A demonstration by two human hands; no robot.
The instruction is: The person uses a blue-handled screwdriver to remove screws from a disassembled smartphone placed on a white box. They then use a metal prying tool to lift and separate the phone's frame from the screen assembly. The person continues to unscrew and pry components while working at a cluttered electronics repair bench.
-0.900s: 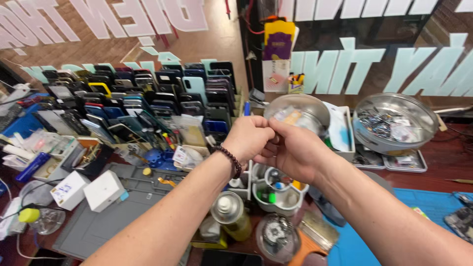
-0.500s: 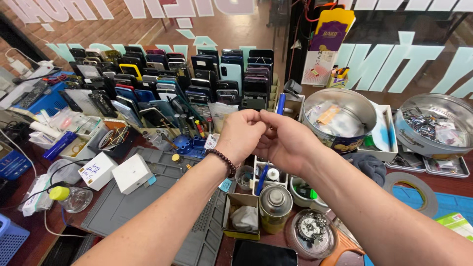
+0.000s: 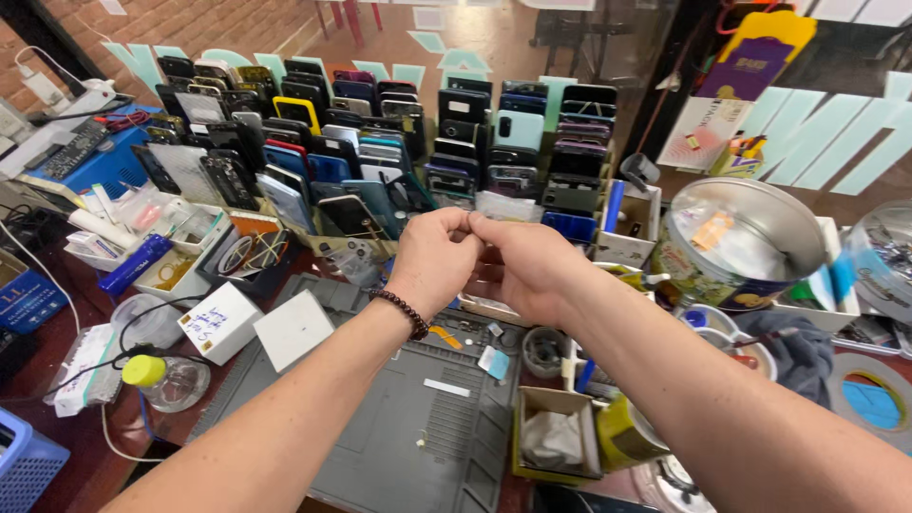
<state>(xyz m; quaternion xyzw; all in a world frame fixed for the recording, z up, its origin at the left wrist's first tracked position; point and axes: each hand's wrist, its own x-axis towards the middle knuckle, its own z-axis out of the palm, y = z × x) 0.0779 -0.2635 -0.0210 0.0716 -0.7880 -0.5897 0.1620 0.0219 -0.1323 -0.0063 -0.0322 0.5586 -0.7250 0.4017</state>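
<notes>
Grey repair mat (image 3: 399, 427) on the cluttered worktop at six o'clock; above it, left hand (image 3: 432, 258) and right hand (image 3: 527, 266) meet, fingertips pinched shut on something tiny, mostly hidden; racked phones (image 3: 380, 142) at twelve o'clock

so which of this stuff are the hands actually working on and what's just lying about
In hand:
- left hand and right hand, fingertips pinched together above the grey mat; whatever is pinched is too small to tell

Lying about:
- racks of phones
- two white boxes
- metal tin
- blue basket
- small cardboard box
</notes>
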